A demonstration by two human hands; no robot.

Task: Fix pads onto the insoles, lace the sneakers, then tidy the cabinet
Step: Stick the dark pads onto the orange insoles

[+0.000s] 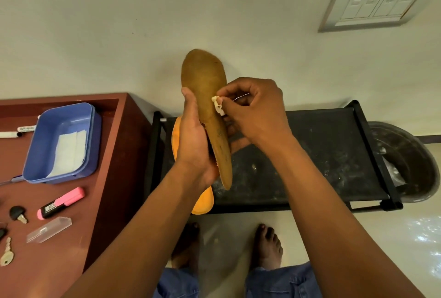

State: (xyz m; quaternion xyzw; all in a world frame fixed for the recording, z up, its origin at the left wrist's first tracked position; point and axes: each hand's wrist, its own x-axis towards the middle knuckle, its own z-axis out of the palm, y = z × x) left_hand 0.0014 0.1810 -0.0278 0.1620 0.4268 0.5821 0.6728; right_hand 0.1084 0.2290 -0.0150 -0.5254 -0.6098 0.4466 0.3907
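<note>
A brown insole (pixel 205 97) is held upright in front of me, toe end up, above a black shoe rack (pixel 310 154). My left hand (pixel 194 140) grips its left edge and back around the middle. My right hand (pixel 250 111) pinches a small crumpled white pad (pixel 217 104) against the insole's right edge. A second, orange insole (pixel 202 202) lies on the rack's left side, mostly hidden behind my left hand and forearm.
A reddish wooden cabinet top (pixel 102 154) at left carries a blue tub (pixel 62 142) with white sheets, a pink highlighter (pixel 60 203), a clear plastic case (pixel 49 229), keys (pixel 7 256) and markers. A dark basin (pixel 405 161) stands right of the rack. My bare feet are below.
</note>
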